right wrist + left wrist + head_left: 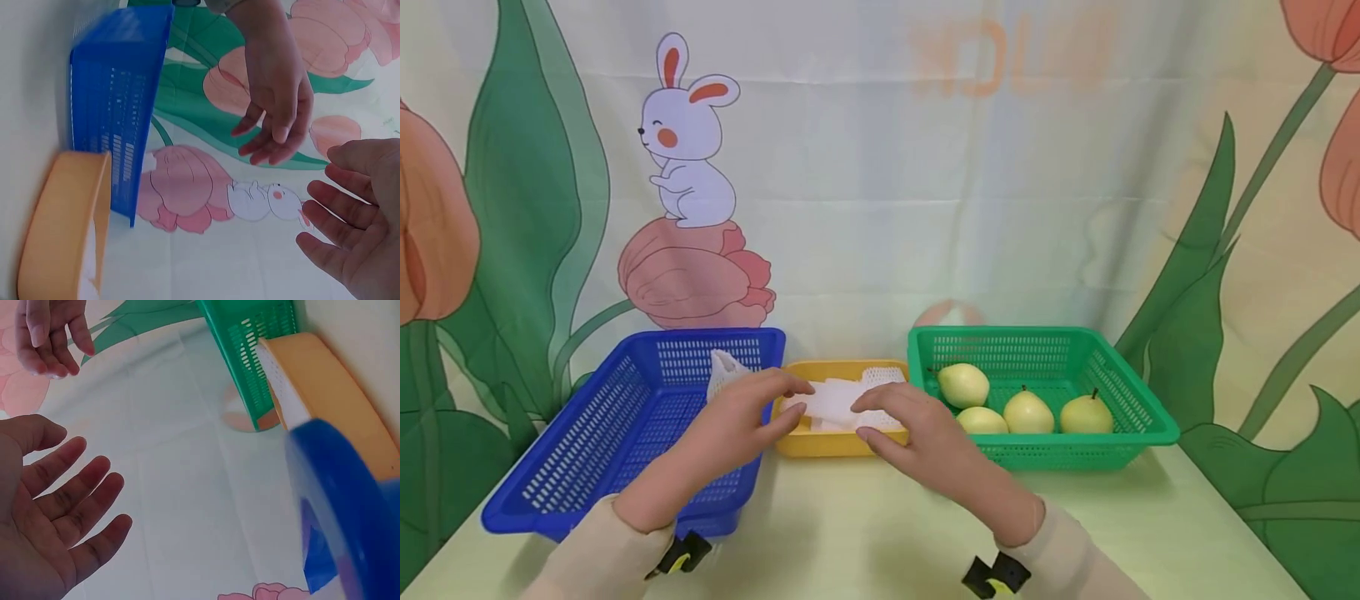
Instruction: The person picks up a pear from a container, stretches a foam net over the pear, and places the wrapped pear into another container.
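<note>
At the near edge of the view, two pale sleeves (602,550), each wrist with a small black device (997,575) with a yellow patch beneath it. Beyond the cuffs, both hands bare: left hand (741,417) and right hand (917,425) facing each other, a gap between, fingers loosely bent and spread, nothing held. Wrist views put both raised above the containers, touching none of them.

Below, pale tabletop (835,525), its front part bare. On it, three containers side by side. Left: blue basket (587,446), slotted walls, long side running toward the viewer; a white netted sleeve (724,371) stands in its far right part, partly hidden behind the left hand; contents, if any, cannot be told. Centre, in line with the gap between the hands: small yellow tray (831,446) with white sheets (835,402) lying loosely, and white netting (882,377) at its far right. Right: green basket (1052,454), four yellow-green pears (1028,413) in view; two show upright dark stems, one lies tipped at the left, another is partly covered by the front rim.

Farthest: hanging cloth (850,208) printed with tulips, leaves and a white rabbit (696,167); faint reversed orange lettering (1011,54) high up.
</note>
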A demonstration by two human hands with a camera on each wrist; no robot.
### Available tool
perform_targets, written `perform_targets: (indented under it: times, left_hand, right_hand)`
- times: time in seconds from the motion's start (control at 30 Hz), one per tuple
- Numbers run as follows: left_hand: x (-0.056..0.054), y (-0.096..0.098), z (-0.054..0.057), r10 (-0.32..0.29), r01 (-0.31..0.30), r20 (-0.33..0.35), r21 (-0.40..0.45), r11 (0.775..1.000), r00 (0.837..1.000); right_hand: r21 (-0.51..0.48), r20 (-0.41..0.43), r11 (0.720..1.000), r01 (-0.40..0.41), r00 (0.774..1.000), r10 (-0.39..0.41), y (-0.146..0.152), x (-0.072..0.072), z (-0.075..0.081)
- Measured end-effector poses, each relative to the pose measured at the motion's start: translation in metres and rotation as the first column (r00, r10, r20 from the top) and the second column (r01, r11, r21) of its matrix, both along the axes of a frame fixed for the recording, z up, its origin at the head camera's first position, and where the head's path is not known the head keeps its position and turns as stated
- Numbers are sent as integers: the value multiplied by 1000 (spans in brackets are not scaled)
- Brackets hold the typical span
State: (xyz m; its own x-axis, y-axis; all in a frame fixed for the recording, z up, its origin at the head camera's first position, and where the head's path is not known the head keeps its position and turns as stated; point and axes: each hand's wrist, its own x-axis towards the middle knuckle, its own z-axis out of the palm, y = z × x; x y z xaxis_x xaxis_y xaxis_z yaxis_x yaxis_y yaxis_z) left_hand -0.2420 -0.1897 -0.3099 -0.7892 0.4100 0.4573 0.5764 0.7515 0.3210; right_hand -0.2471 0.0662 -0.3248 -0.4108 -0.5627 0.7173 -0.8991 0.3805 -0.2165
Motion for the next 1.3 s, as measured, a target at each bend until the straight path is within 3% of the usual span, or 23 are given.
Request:
perform_targets:
  times: [0.2, 0.3, 0.37, 0.5, 0.67, 0.77, 0.9, 1.1, 1.17, 1.3]
  left_hand:
    - [-2, 16, 5, -53, 52, -23, -51, 997, 998]
    - [-4, 26, 6, -90, 84, -66, -88, 993, 994]
    - [-6, 32, 5, -114, 104, -96, -107, 989, 989]
    - [-10, 46, 4, -160, 143, -136, -125, 982, 978]
    - [-10, 66, 5, -166, 147, -137, -143, 979, 976]
    - [-11, 77, 2, -169, 155, -93, -136, 978, 981]
    - [-15, 90, -4, -191, 187, -26, -123, 975, 981]
    - [-18, 109, -10, -211, 218, 79, -96, 971, 974]
    - [-20, 116, -12, -216, 226, 114, -91, 970, 970]
    - [-24, 126, -18, -215, 230, 143, -101, 968, 966]
  right_hand:
    - [54, 50, 996, 70, 996, -73, 22, -9, 17]
    - [127, 128, 984, 123, 982, -139, 34, -15, 32]
    - [195, 213, 970, 148, 959, -189, 43, -19, 43]
    - [299, 369, 940, 163, 889, -271, 58, -30, 63]
    - [324, 421, 927, 188, 849, -319, 73, -46, 73]
    - [344, 423, 909, 236, 825, -374, 81, -57, 74]
    - [400, 428, 870, 289, 780, -456, 94, -73, 77]
    - [527, 448, 804, 277, 713, -540, 121, -97, 95]
    - [590, 455, 765, 258, 677, -579, 131, -107, 101]
    - [719, 460, 661, 214, 566, -684, 144, -128, 107]
